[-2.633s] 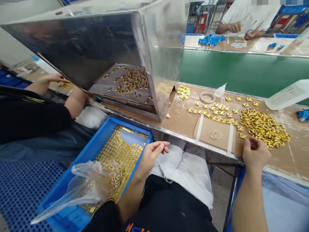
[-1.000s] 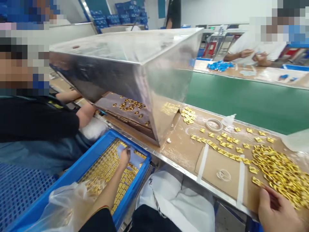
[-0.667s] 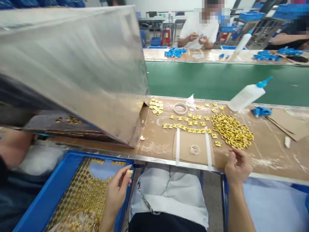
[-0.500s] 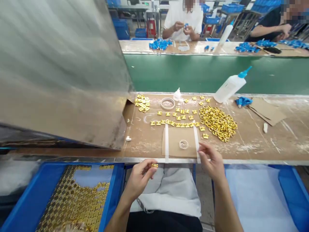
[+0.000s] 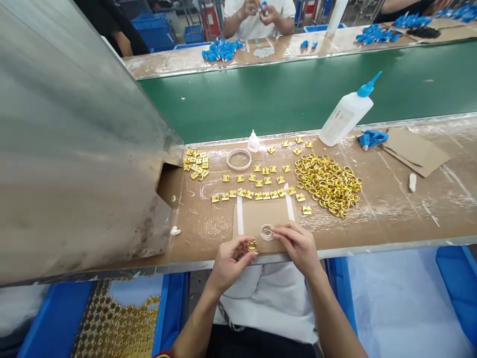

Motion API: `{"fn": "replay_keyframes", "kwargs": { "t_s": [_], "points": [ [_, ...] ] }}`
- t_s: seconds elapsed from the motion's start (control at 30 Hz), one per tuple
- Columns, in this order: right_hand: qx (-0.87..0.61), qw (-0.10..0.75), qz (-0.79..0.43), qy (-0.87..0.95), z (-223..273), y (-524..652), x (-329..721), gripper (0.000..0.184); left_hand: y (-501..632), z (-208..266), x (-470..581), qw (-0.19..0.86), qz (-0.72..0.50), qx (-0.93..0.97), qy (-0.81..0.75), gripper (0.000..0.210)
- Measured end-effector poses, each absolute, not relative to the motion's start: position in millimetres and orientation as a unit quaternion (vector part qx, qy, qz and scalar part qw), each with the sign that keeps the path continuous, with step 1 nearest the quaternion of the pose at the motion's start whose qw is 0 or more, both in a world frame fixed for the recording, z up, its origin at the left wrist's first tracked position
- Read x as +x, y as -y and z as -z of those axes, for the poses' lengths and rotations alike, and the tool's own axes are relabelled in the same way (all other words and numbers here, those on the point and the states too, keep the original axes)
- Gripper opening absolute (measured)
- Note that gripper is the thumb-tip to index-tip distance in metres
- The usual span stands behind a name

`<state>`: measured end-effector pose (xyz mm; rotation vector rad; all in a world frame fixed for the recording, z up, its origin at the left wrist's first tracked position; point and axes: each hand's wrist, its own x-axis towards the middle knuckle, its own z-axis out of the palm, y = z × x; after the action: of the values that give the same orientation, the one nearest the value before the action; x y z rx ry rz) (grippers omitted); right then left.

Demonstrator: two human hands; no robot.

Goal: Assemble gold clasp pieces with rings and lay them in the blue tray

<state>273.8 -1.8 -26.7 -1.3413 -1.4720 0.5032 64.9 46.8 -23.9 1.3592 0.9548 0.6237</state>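
Over the table's front edge, my left hand (image 5: 229, 264) pinches a small gold square piece (image 5: 252, 246) between thumb and fingers. Just right of it, my right hand (image 5: 301, 249) closes its fingertips on a thin stick (image 5: 271, 230), whose tip is inside a small clear round dish (image 5: 263, 236). This dish rests on a cardboard pad (image 5: 257, 215) with white tape strips down its sides. Beyond the pad lie rows of similar gold pieces (image 5: 266, 195). A heap of gold rings (image 5: 330, 186) sits to the right.
A large metal panel (image 5: 85, 149) rises at left. Farther back are a tape roll (image 5: 239, 167), a small bottle (image 5: 254, 143) and a large tilted bottle (image 5: 345, 117). Blue bins (image 5: 173, 308) flank my lap. Across the green belt (image 5: 261, 94), a person handles a blue part.
My left hand has risen to the table edge with the gold piece. My right hand has moved left to the dish, with the stick now visible in it. The view has shifted.
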Motion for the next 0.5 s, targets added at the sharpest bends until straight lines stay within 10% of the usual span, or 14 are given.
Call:
{"fn": "replay_keyframes", "kwargs": {
  "t_s": [0.5],
  "points": [
    [-0.611, 0.56, -0.144, 0.541, 25.8, -1.6, 260.7, 0.018, -47.2, 27.1, 66.3, 0.628, -0.271, 0.615, -0.393, 0.018]
  ]
}}
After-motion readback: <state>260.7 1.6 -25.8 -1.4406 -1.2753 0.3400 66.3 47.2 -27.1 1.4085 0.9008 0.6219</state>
